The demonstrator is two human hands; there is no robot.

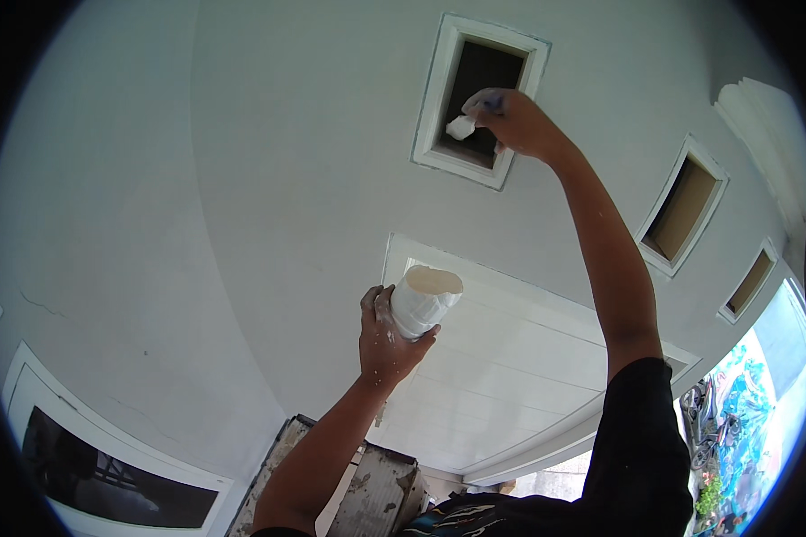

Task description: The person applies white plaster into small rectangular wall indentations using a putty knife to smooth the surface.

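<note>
My left hand (390,342) is wrapped round a white cut-off plastic container (421,309) with an uneven rim. Its inside looks pale cream; how full it is cannot be made out. White spatters mark that hand. Raised higher, my right hand (510,121) is closed on what looks like a small paintbrush (461,127), its tip coated white and its handle mostly hidden by my fingers. The tip sits in front of the dark opening of a white rectangular frame (428,134) set in the grey surface. Whether it touches the frame is unclear.
Two more white-framed openings (683,206) (749,280) line up to the right. A white panelled recess (501,367) lies behind the container. Low at left is a white-framed dark window (121,474). Worn, paint-stained boards (376,492) stand below my left arm; parked motorbikes (703,416) show far right.
</note>
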